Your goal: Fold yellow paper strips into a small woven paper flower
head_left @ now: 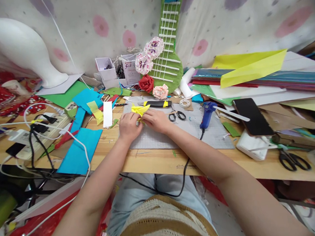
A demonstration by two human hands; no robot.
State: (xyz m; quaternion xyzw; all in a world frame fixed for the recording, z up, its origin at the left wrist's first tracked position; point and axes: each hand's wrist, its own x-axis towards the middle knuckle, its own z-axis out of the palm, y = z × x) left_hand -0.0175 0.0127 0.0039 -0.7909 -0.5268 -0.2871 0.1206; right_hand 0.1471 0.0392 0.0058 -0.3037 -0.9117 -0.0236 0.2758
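Note:
Between both hands is a small folded piece of yellow paper [140, 108], its pointed edges sticking up past my fingers. My left hand [130, 126] is closed on its left side, and my right hand [155, 120] pinches it from the right. The fingertips meet low on the paper, so its underside is hidden. Below them lies a grey cutting mat [156, 141]. Just beyond the hands rests a yellow-and-black utility knife [156, 104]. Small black-handled scissors [177, 116] lie right of my right hand.
A blue glue gun [208, 115] with its cord lies on the right, near a phone [252, 116] and larger scissors [294, 159]. A green paper guitar [167, 67] stands behind. Blue paper [81, 151] and a power strip [45, 135] with cables occupy the left.

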